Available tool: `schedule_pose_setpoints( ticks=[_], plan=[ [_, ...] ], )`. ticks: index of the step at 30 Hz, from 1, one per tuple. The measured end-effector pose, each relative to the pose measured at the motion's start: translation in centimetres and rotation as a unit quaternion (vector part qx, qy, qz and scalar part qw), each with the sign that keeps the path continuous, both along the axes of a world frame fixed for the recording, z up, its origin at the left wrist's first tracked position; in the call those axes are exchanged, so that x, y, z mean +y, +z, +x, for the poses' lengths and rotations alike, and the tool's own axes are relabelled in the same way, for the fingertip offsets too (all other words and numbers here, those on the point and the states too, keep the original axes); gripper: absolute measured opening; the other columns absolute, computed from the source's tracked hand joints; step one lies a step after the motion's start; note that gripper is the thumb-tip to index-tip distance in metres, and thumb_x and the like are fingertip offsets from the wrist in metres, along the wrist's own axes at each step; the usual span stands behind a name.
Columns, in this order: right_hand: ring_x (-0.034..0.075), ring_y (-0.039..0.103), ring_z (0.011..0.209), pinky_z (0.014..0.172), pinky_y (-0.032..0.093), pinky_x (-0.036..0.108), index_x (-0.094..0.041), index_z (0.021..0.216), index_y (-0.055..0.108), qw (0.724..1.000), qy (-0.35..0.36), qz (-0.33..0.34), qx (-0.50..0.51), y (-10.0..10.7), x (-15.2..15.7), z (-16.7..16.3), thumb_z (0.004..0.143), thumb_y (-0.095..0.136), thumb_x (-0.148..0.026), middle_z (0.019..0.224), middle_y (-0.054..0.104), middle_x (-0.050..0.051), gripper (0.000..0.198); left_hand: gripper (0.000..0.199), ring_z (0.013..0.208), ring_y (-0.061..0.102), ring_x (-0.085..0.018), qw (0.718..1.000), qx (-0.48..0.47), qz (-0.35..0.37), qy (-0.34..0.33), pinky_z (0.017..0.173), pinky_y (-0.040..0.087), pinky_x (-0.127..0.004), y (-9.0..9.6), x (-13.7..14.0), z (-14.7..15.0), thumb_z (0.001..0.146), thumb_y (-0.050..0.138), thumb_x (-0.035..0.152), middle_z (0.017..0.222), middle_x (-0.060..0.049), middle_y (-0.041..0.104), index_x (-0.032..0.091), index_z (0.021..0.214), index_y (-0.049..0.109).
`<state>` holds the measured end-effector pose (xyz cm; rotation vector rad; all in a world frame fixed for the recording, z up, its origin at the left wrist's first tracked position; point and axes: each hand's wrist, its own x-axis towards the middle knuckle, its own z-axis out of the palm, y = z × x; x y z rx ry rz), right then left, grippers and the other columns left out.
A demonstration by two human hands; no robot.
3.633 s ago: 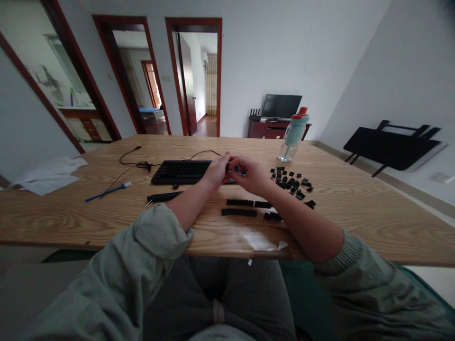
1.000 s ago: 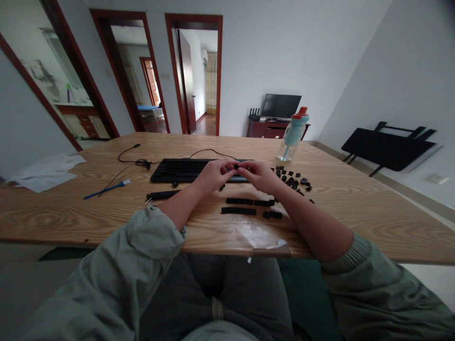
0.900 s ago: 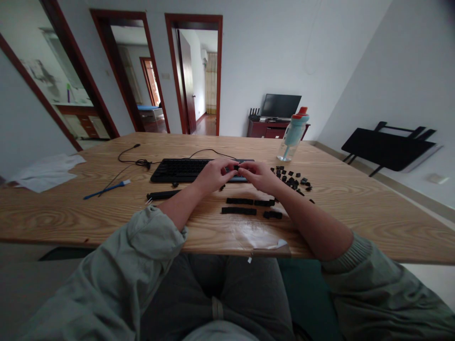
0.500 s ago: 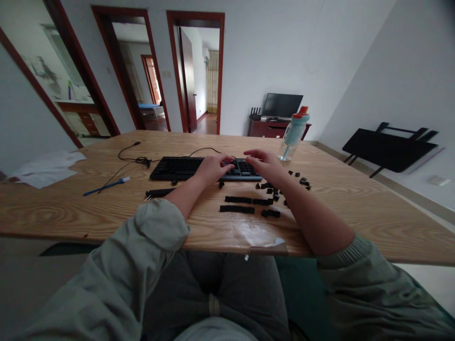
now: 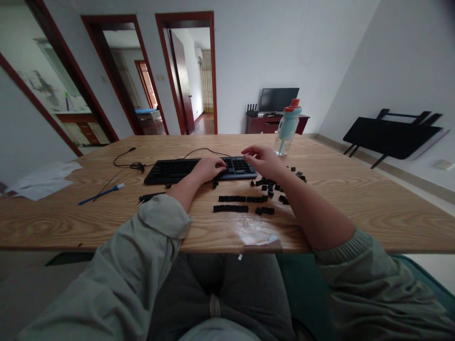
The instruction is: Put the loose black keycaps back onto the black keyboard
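Note:
A black keyboard (image 5: 174, 169) lies across the table, some of its right part bare of caps. My left hand (image 5: 209, 169) rests on its middle, fingers curled and pressed together; whatever is between the fingertips is hidden. Above the keyboard's right end hovers my right hand (image 5: 263, 160), its fingers loosely bent and apart, with nothing visible in them. Loose black keycaps (image 5: 270, 185) are scattered beside and under my right wrist. Nearer to me, more keycaps stand in rows, such as one row (image 5: 230, 209) close to the table's front.
A clear bottle with a red lid (image 5: 286, 128) stands beyond my right hand. On the left are a coiled cable (image 5: 137, 166), a blue brush (image 5: 101, 194) and white paper (image 5: 46, 179). A dark tool (image 5: 147, 197) is partly behind my left arm. Tape (image 5: 261, 239) covers the table's front edge.
The whole view has shifted slightly. My left fingers have drawn closer together on the keyboard. My right hand stays over the right end, its fingers a little less spread.

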<state>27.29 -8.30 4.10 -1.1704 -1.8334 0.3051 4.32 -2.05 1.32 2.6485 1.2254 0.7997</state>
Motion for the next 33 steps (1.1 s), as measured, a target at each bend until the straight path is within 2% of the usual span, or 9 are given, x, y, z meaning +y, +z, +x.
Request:
schedule_pose_setpoints(
  ticks=[3, 5, 10, 13, 16, 20, 23, 27, 33],
  plan=[
    [0.016, 0.057, 0.067, 0.065, 0.046, 0.03, -0.013, 0.098, 0.075, 1.0, 0.0, -0.005, -0.001, 0.1, -0.2, 0.2, 0.084, 0.059, -0.03, 0.081, 0.071, 0.007, 0.027, 0.019, 0.085, 0.068, -0.02, 0.998, -0.04, -0.045, -0.016, 0.082, 0.05, -0.032, 0.2, -0.2, -0.9, 0.082, 0.068, 0.029, 0.092, -0.006, 0.077, 0.02, 0.094, 0.079],
    [0.016, 0.056, 0.065, 0.063, 0.046, 0.03, -0.013, 0.097, 0.075, 1.0, 0.002, -0.008, -0.001, 0.1, -0.3, 0.2, 0.084, 0.059, -0.03, 0.08, 0.071, 0.007, 0.026, 0.02, 0.08, 0.066, -0.019, 0.99, -0.101, -0.099, -0.028, 0.079, 0.05, -0.032, 0.2, -0.1, -1.4, 0.079, 0.071, 0.032, 0.089, -0.006, 0.077, 0.018, 0.091, 0.078],
    [0.015, 0.055, 0.063, 0.061, 0.044, 0.028, -0.015, 0.098, 0.075, 0.999, 0.019, 0.006, -0.044, -0.5, -0.5, -0.4, 0.083, 0.061, -0.028, 0.08, 0.072, 0.006, 0.024, 0.043, 0.069, 0.06, -0.013, 0.926, -0.285, -0.241, -0.057, 0.063, 0.047, -0.026, 0.0, 0.0, -1.3, 0.071, 0.078, 0.048, 0.09, -0.008, 0.075, 0.014, 0.098, 0.076],
    [0.015, 0.056, 0.064, 0.061, 0.043, 0.028, -0.016, 0.098, 0.076, 0.996, 0.03, 0.018, -0.078, -1.0, -0.6, -1.3, 0.083, 0.064, -0.03, 0.08, 0.072, 0.005, 0.023, 0.048, 0.065, 0.056, -0.011, 0.899, -0.322, -0.287, -0.077, 0.057, 0.042, -0.023, 0.0, -0.5, -0.8, 0.069, 0.08, 0.051, 0.088, -0.007, 0.074, 0.015, 0.099, 0.075],
    [0.015, 0.058, 0.065, 0.062, 0.042, 0.028, -0.018, 0.096, 0.077, 0.994, 0.018, 0.033, -0.107, -1.2, -1.0, -2.1, 0.083, 0.066, -0.033, 0.078, 0.072, 0.004, 0.023, 0.051, 0.065, 0.056, -0.009, 0.875, -0.35, -0.319, -0.099, 0.058, 0.042, -0.022, 0.1, -1.1, -0.3, 0.068, 0.082, 0.05, 0.088, -0.006, 0.073, 0.016, 0.105, 0.075],
    [0.016, 0.059, 0.068, 0.064, 0.042, 0.028, -0.018, 0.093, 0.078, 0.991, 0.001, 0.065, -0.117, -0.8, -1.6, -2.6, 0.084, 0.066, -0.032, 0.083, 0.073, 0.005, 0.021, 0.052, 0.066, 0.057, -0.009, 0.856, -0.369, -0.343, -0.119, 0.058, 0.041, -0.021, 0.4, -2.1, 0.3, 0.068, 0.083, 0.049, 0.085, -0.006, 0.072, 0.017, 0.108, 0.074],
    [0.016, 0.06, 0.071, 0.065, 0.043, 0.028, -0.018, 0.094, 0.078, 0.99, -0.007, 0.079, -0.113, -0.6, -1.9, -2.6, 0.083, 0.067, -0.03, 0.087, 0.074, 0.006, 0.019, 0.05, 0.067, 0.058, -0.01, 0.857, -0.37, -0.339, -0.121, 0.058, 0.04, -0.021, 0.7, -2.6, 0.6, 0.069, 0.082, 0.051, 0.085, -0.006, 0.072, 0.016, 0.104, 0.076],
    [0.016, 0.06, 0.069, 0.064, 0.042, 0.028, -0.018, 0.093, 0.078, 0.993, -0.008, 0.073, -0.096, -0.6, -1.9, -2.7, 0.082, 0.066, -0.028, 0.082, 0.074, 0.006, 0.019, 0.049, 0.066, 0.058, -0.011, 0.878, -0.345, -0.311, -0.116, 0.058, 0.041, -0.023, 1.3, -3.1, 0.8, 0.069, 0.081, 0.053, 0.083, -0.006, 0.073, 0.016, 0.1, 0.077],
    [0.015, 0.059, 0.064, 0.061, 0.042, 0.027, -0.016, 0.092, 0.078, 0.999, 0.017, 0.037, -0.025, -1.0, -1.6, -2.8, 0.083, 0.062, -0.032, 0.077, 0.074, 0.005, 0.024, 0.058, 0.085, 0.067, -0.02, 0.899, -0.327, -0.26, -0.13, 0.078, 0.051, -0.033, 2.1, -3.8, 0.7, 0.06, 0.086, 0.052, 0.098, -0.011, 0.076, 0.012, 0.101, 0.077]
  ],
)
